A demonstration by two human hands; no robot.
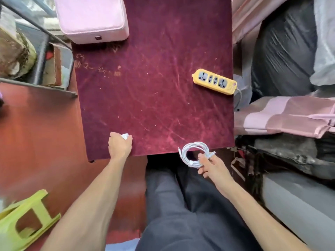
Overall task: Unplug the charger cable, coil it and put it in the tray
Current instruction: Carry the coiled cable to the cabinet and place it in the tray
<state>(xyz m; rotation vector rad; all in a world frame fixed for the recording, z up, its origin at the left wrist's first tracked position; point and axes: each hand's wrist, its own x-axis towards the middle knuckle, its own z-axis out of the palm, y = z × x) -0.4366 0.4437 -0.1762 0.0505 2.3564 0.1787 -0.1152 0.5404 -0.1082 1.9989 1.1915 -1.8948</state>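
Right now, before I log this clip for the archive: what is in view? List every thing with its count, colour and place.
table: one, maroon velvet top, centre
power strip: one, yellow, table's right edge, sockets empty
box: one, pale pink, table's far left corner
cable: one, white, coiled, at the table's near edge
charger plug: one, white, near edge, left of the cable
stool: one, lime green, floor at lower left
striped cloth: one, pink, right of the table
plastic bag: one, black, upper right
left hand: one, grips the charger plug
right hand: one, fingers hold the cable
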